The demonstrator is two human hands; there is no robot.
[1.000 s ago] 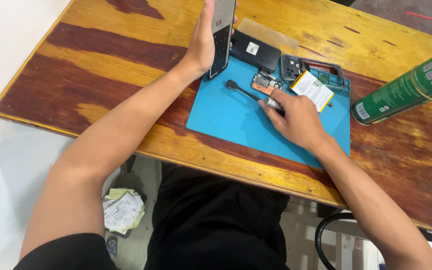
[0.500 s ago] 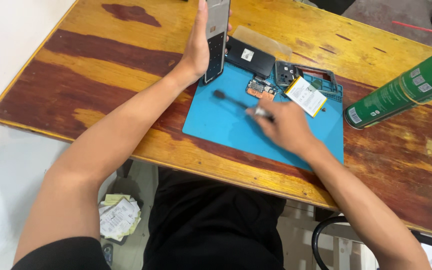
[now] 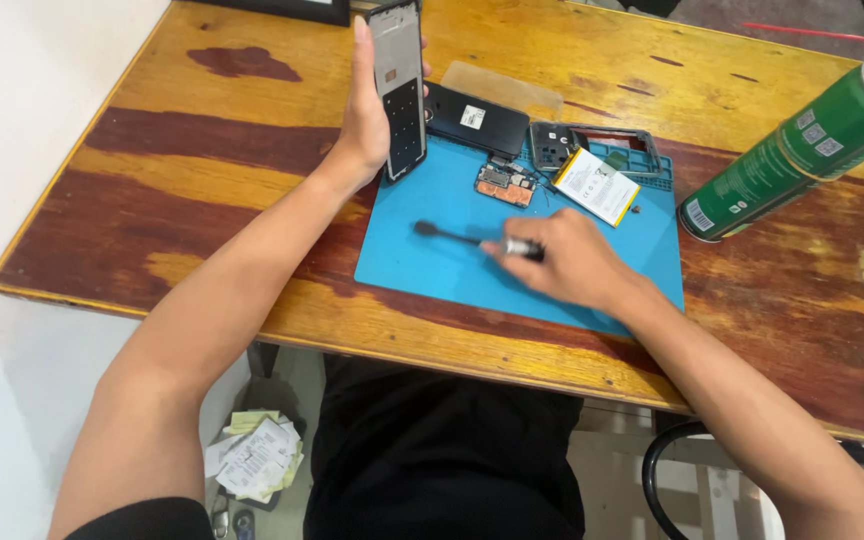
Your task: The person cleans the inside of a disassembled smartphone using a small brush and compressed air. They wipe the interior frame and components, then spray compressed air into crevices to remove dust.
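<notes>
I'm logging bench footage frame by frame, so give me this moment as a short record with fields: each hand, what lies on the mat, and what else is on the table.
left hand: holds a phone frame upright above the table
right hand: grips a small brush with a dark tip, lying low over the blue mat
on mat: small circuit board, white-labelled battery, grey phone frame part
at mat's far edge: black back cover
table: worn wood, yellow and brown
right of mat: green spray can, lying tilted

Worn wooden table [image 3: 202, 150] beside white wall [image 3: 12, 100].
</notes>
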